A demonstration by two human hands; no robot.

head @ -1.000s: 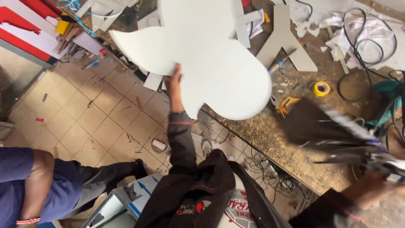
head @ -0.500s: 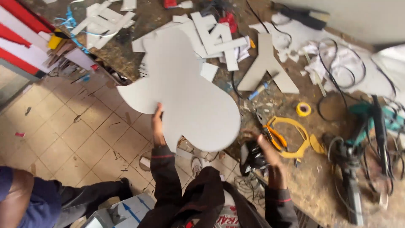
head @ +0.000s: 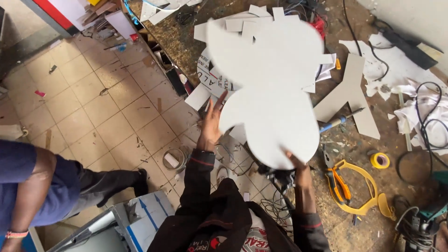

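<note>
- the left hand (head: 211, 125) is spread open, fingers up, its palm flat against the left edge of a large white lobed board (head: 270, 88).
- the right hand (head: 298, 169) pinches the board's rounded lower edge, thumb on top, the other fingers hidden beneath.
- the board is held up over the edge of a cluttered workbench (head: 354, 219), tilted away from the person, covering white offcuts (head: 242, 23) behind it.
- to its right lie a grey angular cutout (head: 347, 95), a blue-handled tool (head: 333, 125), a roll of yellow tape (head: 380, 160) and orange pliers (head: 339, 183) on a yellow frame (head: 368, 189).
- at the left another person in blue (head: 42, 186) stands on the tiled floor (head: 93, 112).
</note>
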